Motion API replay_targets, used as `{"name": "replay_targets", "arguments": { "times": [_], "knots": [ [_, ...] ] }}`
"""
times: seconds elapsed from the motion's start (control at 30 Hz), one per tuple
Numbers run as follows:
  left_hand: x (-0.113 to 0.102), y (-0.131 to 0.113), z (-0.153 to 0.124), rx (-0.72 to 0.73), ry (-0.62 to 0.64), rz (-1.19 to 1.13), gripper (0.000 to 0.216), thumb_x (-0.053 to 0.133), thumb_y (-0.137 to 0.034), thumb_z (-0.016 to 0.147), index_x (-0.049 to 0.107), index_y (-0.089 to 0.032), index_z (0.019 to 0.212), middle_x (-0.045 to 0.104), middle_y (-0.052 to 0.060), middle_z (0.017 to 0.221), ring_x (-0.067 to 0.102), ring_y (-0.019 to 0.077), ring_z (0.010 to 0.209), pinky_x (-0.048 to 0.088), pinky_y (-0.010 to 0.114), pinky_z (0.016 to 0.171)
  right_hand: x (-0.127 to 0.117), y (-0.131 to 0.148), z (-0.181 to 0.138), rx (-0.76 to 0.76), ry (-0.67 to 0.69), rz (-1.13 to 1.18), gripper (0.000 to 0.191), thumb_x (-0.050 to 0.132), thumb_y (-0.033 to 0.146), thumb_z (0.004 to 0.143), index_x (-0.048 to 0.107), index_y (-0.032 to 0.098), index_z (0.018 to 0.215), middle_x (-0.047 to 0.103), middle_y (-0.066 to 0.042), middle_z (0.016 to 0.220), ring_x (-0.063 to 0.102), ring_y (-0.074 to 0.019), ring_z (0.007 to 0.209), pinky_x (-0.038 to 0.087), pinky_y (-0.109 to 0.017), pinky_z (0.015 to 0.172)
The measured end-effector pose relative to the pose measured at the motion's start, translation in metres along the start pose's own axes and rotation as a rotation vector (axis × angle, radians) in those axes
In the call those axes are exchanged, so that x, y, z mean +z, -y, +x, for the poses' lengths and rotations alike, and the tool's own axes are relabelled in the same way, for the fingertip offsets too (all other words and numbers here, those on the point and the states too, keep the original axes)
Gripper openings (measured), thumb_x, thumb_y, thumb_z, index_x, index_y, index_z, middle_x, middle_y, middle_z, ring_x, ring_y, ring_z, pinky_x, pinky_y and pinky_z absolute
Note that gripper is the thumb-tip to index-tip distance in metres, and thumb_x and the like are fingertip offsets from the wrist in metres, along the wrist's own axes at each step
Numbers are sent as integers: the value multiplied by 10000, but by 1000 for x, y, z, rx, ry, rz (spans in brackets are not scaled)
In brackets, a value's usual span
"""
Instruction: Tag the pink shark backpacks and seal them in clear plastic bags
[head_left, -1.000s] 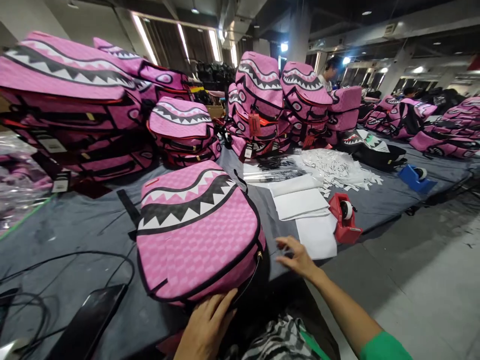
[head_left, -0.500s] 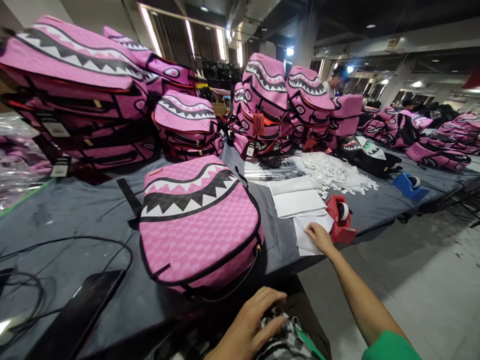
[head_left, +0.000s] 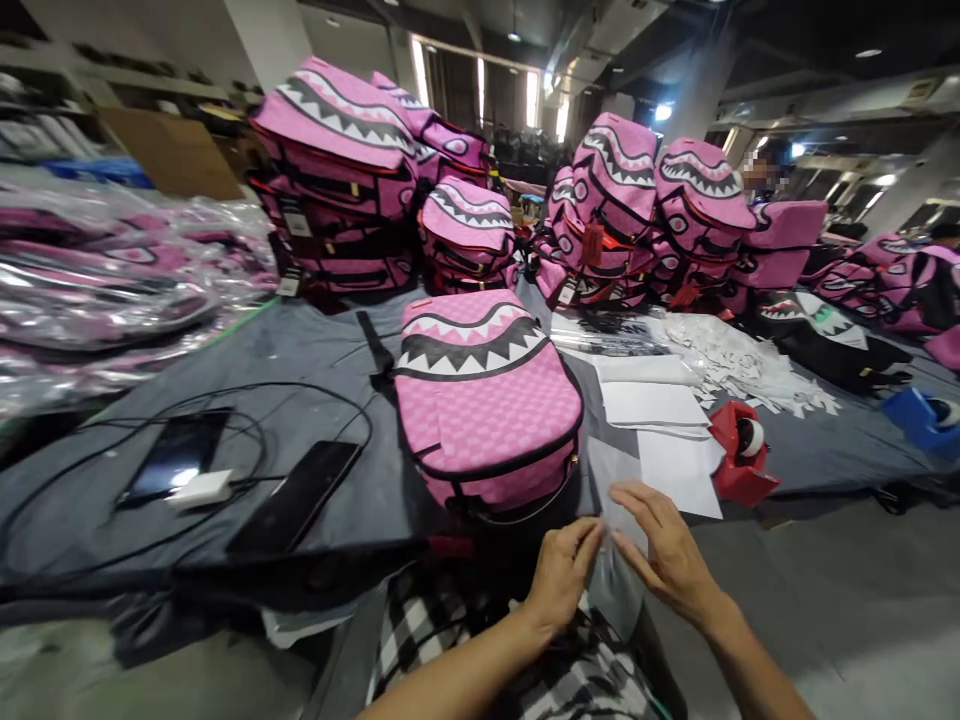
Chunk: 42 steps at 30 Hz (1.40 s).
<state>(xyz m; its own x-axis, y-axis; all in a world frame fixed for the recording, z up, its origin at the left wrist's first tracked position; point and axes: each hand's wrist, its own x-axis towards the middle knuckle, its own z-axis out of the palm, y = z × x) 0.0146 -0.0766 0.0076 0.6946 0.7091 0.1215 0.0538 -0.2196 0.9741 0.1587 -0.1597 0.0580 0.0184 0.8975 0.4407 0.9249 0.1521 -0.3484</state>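
A thin translucent sheet (head_left: 611, 465), which looks like plastic, hangs over the table's front edge in front of me. Thumb and fingers of my left hand (head_left: 562, 572) pinch its left edge. My right hand (head_left: 664, 550) is over the sheet's right side, thumb and fingers apart. Just beyond my left hand lies a pink checkered backpack (head_left: 487, 420) with a black-and-white shark-mouth print. White paper sheets (head_left: 679, 465) lie on the table past my right hand, beside a red tape dispenser (head_left: 742, 455).
Stacks of pink backpacks (head_left: 345, 150) stand at the back. Plastic-wrapped bags (head_left: 112, 280) are heaped at left. Two phones, one dark phone (head_left: 296, 495) nearer me, lie among cables. White slips (head_left: 750, 360) are piled at right, near a black bag (head_left: 832, 335) and a blue dispenser (head_left: 922, 420).
My right hand has come off the white paper toward my left hand, with the translucent sheet now between them. My left hand has risen from my lap and pinches it. The view has swung left.
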Motion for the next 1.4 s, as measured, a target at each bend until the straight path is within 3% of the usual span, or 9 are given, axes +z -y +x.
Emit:
{"name": "replay_targets", "arguments": {
  "times": [0.13, 0.27, 0.43, 0.7, 0.97, 1.1, 1.2, 1.3, 1.4],
  "knots": [
    [-41, 1, -34, 340, 203, 495, 315, 430, -271, 1014, 716, -202, 900, 686, 33, 736, 602, 155, 715, 438, 282, 742, -3, 0, 26, -247, 324, 202, 438, 634, 600, 890, 670, 250, 1150, 728, -50, 983, 669, -236, 999, 301, -545, 1184],
    [-73, 0, -56, 527, -34, 686, 397, 346, -315, 1056, 706, -191, 946, 666, 44, 753, 591, 162, 741, 418, 309, 735, 15, 0, 28, -276, 294, 242, 327, 584, 511, 958, 674, 246, 788, 672, 19, 676, 642, -156, 654, 435, -488, 1082],
    [-117, -6, -42, 280, -394, 547, 320, 470, -395, 1019, 701, -209, 897, 697, 25, 827, 613, 175, 799, 418, 324, 777, 30, 12, 37, -186, -16, 149, 384, 480, 463, 1022, 664, 200, 810, 668, -24, 660, 598, -132, 557, 476, -240, 567],
    [-138, 10, -25, 145, -733, 548, 361, 520, -525, 954, 674, -210, 871, 684, 26, 802, 599, 207, 768, 425, 346, 760, 45, 9, 77, -384, 60, 61, 300, 426, 287, 1045, 696, 226, 1160, 682, -18, 703, 630, -128, 566, 460, -205, 555],
    [-143, 16, -59, 323, -330, 912, 762, 43, -599, 1014, 680, -202, 881, 647, 44, 728, 536, 219, 764, 404, 398, 784, 47, -1, 78, -396, 206, 216, 297, 444, 165, 1010, 664, 250, 1190, 770, -45, 1058, 749, -164, 885, 583, -235, 753],
    [-178, -13, -71, 231, -545, 1449, 580, 344, -548, 1021, 632, -184, 673, 576, 73, 593, 521, 253, 741, 393, 427, 778, 48, 1, 81, -421, 206, 194, 294, 431, 158, 1013, 654, 238, 1186, 775, -45, 1048, 755, -168, 882, 591, -234, 740],
    [-169, -36, -77, 375, -661, 1490, 349, 474, -344, 1018, 656, -161, 783, 530, 33, 576, 487, 219, 646, 390, 399, 702, 52, 2, 79, -421, 173, 136, 281, 429, 165, 1017, 651, 220, 1179, 780, -52, 1007, 759, -172, 819, 586, -236, 694],
    [-129, -42, -69, 713, -483, 1229, 236, 423, -164, 1020, 645, -101, 1073, 635, 48, 772, 550, 185, 723, 428, 356, 702, 52, 1, 78, -425, 168, 109, 271, 434, 168, 1018, 648, 210, 1178, 780, -59, 991, 756, -172, 803, 576, -237, 688],
    [-96, -33, -44, 735, -373, 1031, 226, 423, -132, 1014, 613, -97, 1132, 674, 87, 1009, 593, 195, 947, 488, 331, 835, 48, -1, 82, -426, 238, 81, 281, 470, 155, 997, 643, 218, 1209, 776, -63, 967, 747, -164, 792, 555, -226, 686]
  ]
}}
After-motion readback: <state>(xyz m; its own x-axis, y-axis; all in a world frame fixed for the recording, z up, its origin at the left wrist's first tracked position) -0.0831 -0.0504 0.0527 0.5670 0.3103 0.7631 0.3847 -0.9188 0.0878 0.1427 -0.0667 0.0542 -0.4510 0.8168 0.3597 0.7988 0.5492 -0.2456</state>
